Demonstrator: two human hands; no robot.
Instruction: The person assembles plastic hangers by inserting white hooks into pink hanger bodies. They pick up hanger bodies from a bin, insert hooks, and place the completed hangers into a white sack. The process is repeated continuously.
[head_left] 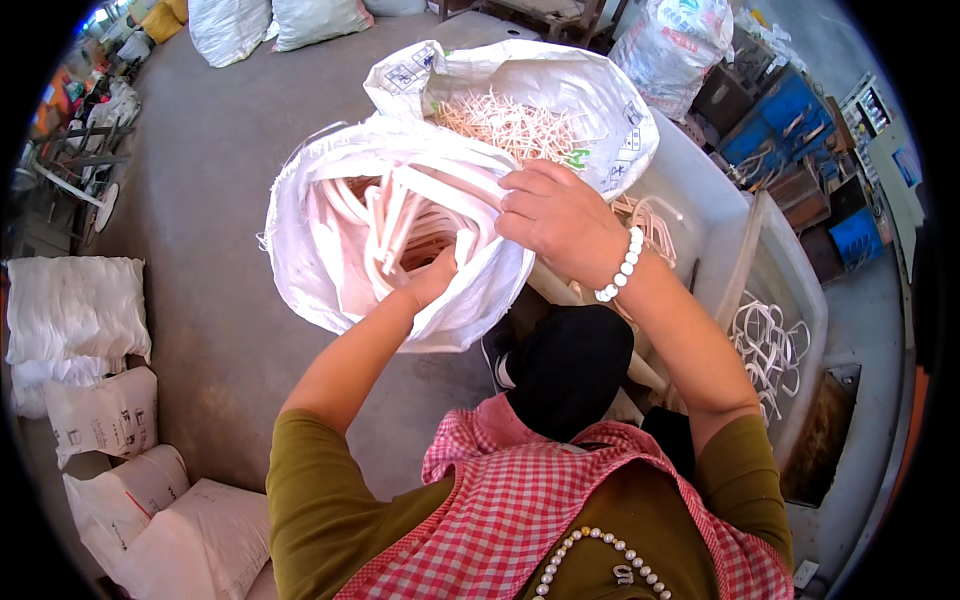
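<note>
An open white woven sack (292, 235) stands in front of me, holding a bundle of long, bent, pale pink plastic strips (400, 215). My left hand (432, 282) reaches into the sack's near side, its fingers mostly hidden among the strips and the sack's folds. At the right rim, my right hand (548, 215) has its fingers curled over the ends of some strips; whether it also pinches the sack's edge I cannot tell. Just behind is a second open white sack (615, 125) with many thin, short, pale pink sticks (510, 122) in it.
On the right stands a pale plastic tub (715, 215) with looped pink pieces (655, 230); white curled strips (768, 345) lie beyond its divider. Blue machine parts (775, 120) stand behind it. Stacked white sacks (80, 310) line the left, and more full sacks (315, 20) the back.
</note>
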